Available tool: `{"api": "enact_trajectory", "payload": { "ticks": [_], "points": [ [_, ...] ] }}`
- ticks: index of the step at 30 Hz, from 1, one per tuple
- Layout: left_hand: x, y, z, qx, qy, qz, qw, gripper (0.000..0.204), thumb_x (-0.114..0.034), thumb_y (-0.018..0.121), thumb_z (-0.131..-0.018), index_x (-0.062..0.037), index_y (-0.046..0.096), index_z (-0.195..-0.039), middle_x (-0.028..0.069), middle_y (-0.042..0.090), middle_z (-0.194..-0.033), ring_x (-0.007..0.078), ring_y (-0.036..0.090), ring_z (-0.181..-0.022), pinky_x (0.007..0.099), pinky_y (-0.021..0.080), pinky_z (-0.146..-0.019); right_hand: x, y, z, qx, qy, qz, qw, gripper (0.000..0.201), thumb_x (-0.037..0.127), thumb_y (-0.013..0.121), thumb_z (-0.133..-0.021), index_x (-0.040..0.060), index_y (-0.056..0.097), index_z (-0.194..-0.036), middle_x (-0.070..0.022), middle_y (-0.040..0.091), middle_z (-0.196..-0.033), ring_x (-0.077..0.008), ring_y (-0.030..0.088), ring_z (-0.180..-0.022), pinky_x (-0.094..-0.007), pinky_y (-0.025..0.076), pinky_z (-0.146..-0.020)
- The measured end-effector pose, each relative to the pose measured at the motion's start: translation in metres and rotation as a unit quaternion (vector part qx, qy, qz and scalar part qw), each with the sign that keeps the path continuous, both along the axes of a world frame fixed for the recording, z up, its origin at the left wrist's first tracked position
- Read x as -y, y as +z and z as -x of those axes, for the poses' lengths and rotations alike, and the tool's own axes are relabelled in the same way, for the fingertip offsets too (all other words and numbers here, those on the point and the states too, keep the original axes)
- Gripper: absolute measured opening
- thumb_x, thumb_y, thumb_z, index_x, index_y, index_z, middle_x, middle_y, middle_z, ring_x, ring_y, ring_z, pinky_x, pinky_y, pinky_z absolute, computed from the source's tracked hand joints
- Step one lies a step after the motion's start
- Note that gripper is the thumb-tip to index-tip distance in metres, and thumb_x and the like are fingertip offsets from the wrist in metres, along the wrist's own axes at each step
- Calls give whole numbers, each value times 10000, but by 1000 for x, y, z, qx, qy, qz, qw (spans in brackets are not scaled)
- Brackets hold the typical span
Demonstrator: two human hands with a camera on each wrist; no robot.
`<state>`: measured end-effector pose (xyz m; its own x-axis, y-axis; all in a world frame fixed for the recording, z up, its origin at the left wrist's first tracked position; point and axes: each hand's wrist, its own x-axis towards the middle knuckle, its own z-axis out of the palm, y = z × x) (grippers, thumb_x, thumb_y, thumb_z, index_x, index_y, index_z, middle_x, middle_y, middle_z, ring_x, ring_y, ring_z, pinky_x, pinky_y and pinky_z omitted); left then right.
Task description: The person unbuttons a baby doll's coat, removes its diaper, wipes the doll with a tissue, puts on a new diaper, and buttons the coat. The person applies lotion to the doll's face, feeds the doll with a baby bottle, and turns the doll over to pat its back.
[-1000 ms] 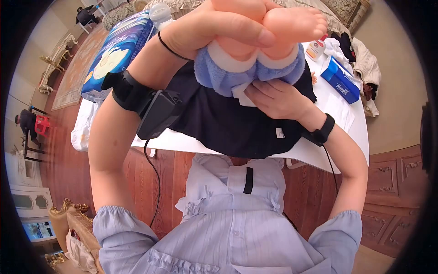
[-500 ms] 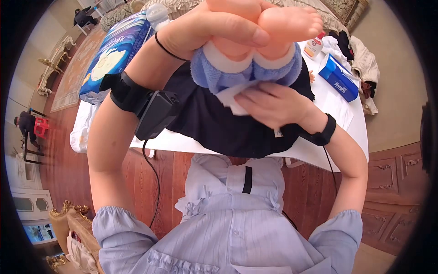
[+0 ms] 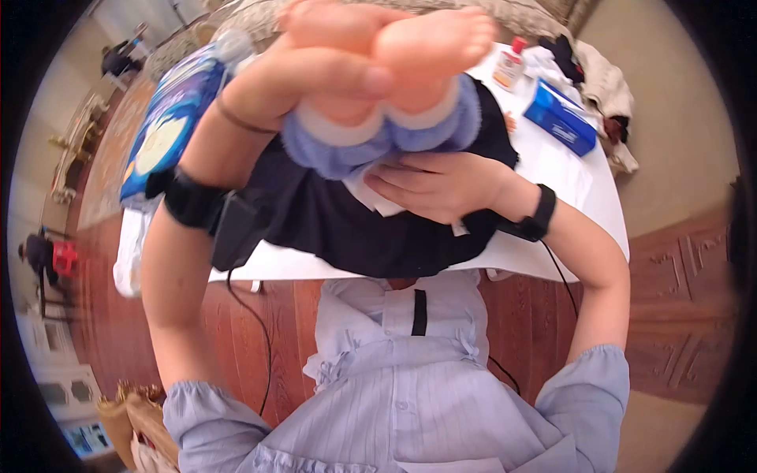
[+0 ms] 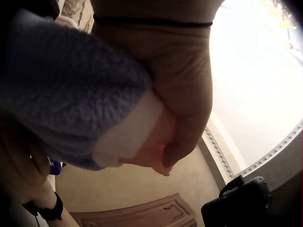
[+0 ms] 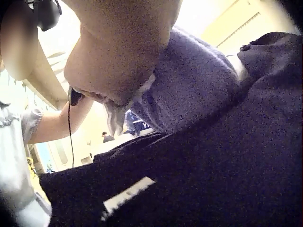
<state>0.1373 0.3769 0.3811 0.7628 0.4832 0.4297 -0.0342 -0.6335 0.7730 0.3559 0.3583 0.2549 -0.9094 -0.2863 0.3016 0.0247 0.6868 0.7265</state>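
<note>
My left hand point(image 3: 327, 75) grips a doll's legs at the ankles, holding its bare feet point(image 3: 438, 46) up together. Blue fuzzy trousers point(image 3: 335, 156) with white cuffs cover the legs below; the left wrist view shows the thumb across the ankle beside a cuff point(image 4: 130, 124). Beneath the raised legs, my right hand point(image 3: 453, 188) holds a white tissue point(image 3: 372, 195) against the underside of the trousers, its fingers covering part of it. A black cloth point(image 3: 315, 232) with a small white label point(image 5: 128, 195) lies under the doll. The doll's upper body is mostly hidden behind its legs.
On the white table point(image 3: 552, 252), a blue tissue pack point(image 3: 561, 118) and a bottle with a red cap point(image 3: 509, 65) stand at the right. A large blue package point(image 3: 169, 122) lies at the left. Crumpled clothes point(image 3: 603, 83) lie at the far right edge.
My right hand has drawn the tissue down and left along the underside of the trousers, so more of it shows. My left hand still holds the legs up. The head view has shifted slightly.
</note>
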Motion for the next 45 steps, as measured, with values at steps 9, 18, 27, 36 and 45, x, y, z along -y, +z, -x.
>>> {"api": "enact_trajectory", "payload": {
  "ticks": [9,18,27,36,45],
  "points": [
    [-6,-3,6,-16,-9,58,998,781,-481,647,-602,121,604,-1099,254,596,-1134,412,562,-1127,466,410,-1010,9,-27,-1,1,-20,184,983,246,165,573,-760,-5,668,-910,-82,639,-934,-214,613,-894,-331,497,-845],
    [-9,-7,12,-42,-8,50,998,797,-492,673,-601,96,600,-1134,197,587,-1105,409,548,-1149,504,394,-1015,16,7,-1,-2,-35,-82,996,321,141,545,-826,-32,691,-1054,-127,661,-1142,-252,620,-1090,-366,491,-953],
    [-2,-15,3,-1,-62,139,988,789,-457,784,-569,54,601,-1142,147,584,-1080,370,525,-1190,495,336,-1075,9,-35,-9,7,-120,274,954,199,185,602,-781,67,702,-907,-50,679,-938,-227,648,-930,-336,504,-861],
    [48,-34,-13,-18,-109,-128,986,337,-142,865,-652,-6,686,-903,129,700,-945,274,685,-948,436,472,-973,19,53,-128,-166,-292,648,684,205,43,661,-774,74,736,-962,-102,716,-922,-254,675,-814,-338,527,-747],
    [106,-106,-24,-140,-92,-351,921,250,-187,762,-788,-75,718,-1007,36,701,-1069,231,633,-1128,401,426,-1049,-87,9,-275,-340,-476,74,807,162,143,637,-827,123,736,-954,-31,721,-1002,-232,662,-1000,-374,507,-865]
  ]
}}
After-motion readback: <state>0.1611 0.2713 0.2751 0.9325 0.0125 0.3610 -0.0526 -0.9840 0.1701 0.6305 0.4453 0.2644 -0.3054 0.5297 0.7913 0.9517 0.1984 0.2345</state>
